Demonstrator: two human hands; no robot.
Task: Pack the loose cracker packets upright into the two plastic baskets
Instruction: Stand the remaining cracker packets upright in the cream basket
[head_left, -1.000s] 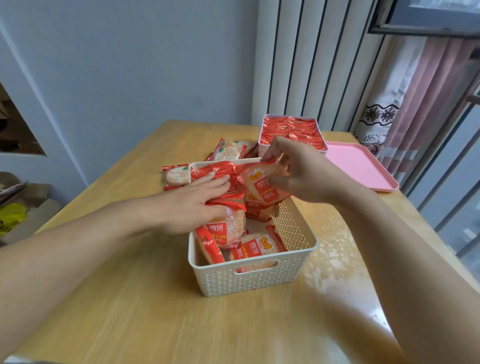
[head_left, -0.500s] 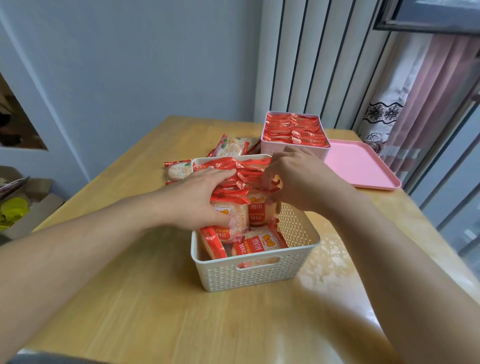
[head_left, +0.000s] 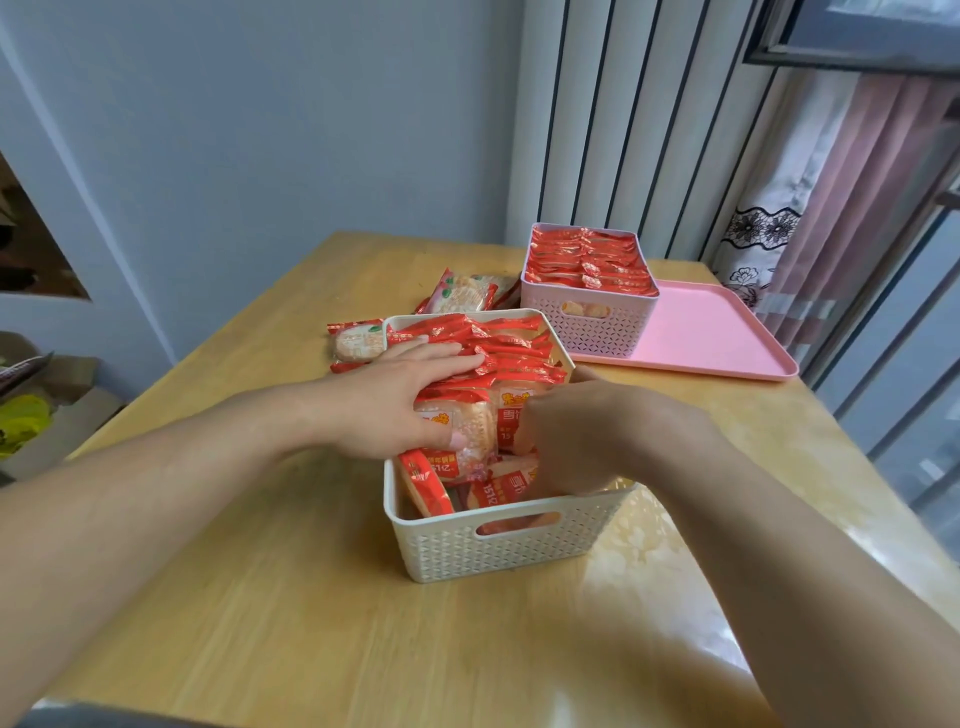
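A white plastic basket (head_left: 498, 540) stands mid-table with a row of red cracker packets (head_left: 493, 353) upright in its far part. My left hand (head_left: 395, 400) lies flat on that row, fingers straight, thumb against the front packet (head_left: 467, 431). My right hand (head_left: 582, 436) reaches down into the basket's near right part, touching a packet (head_left: 511, 410). Its fingers are hidden behind the hand. More packets (head_left: 493, 491) lie loose at the near end. The pink basket (head_left: 587, 322) behind is full of upright packets. Two loose packets (head_left: 358, 340) (head_left: 467, 293) lie on the table.
The pink basket stands on a flat pink tray (head_left: 717, 332) at the back right. The wooden table (head_left: 260, 597) reaches to a wall and slatted panel behind. A window and curtain are at the right, cardboard boxes on the floor at the left.
My right hand set the packet it held into the row, then dropped lower into the basket's near right part. The left hand has stayed pressed on the row.
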